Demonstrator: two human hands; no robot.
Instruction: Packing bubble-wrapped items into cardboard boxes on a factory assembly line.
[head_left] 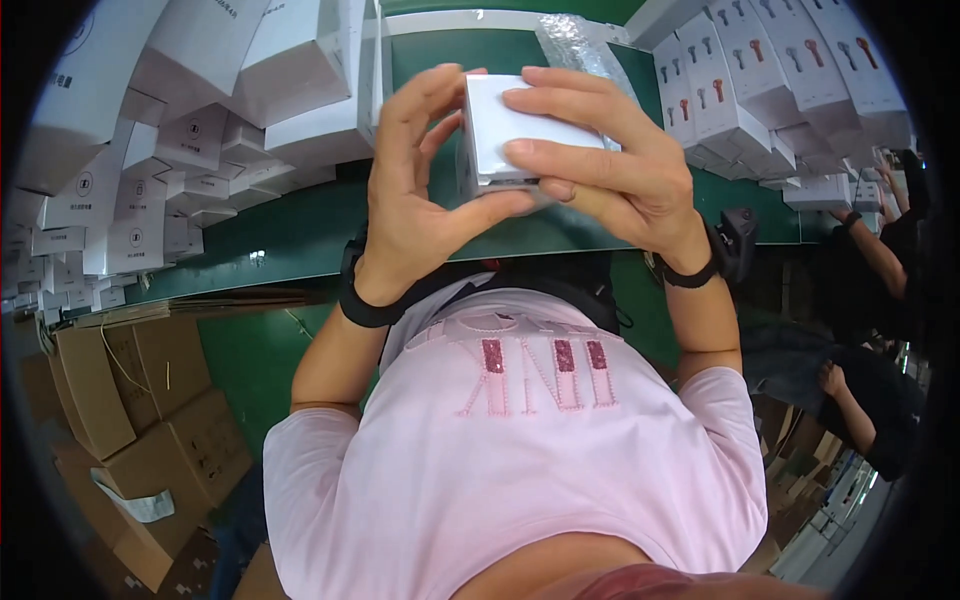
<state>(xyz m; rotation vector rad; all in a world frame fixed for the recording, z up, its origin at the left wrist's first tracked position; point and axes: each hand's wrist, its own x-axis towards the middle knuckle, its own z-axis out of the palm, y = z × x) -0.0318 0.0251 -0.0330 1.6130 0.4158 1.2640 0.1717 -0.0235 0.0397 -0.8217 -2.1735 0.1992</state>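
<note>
A small white cardboard box (488, 125) is held up in front of my chest, over the green table. My right hand (640, 165) grips it from the right, with its fingers lying across the white face and the thumb underneath. Around the left side curves my left hand (415, 195); its thumb touches the lower edge and its fingertips go behind the box's far top corner. A dark strip shows along the box's lower edge, but I cannot make out what it is.
White boxes (300, 75) are stacked at the left, and more boxes with pictures of handheld devices (740, 70) at the right. Bubble wrap (585, 50) lies at the back of the green table (290, 235). Brown cartons (190, 440) stand lower left. Another person's arm (880, 255) shows far right.
</note>
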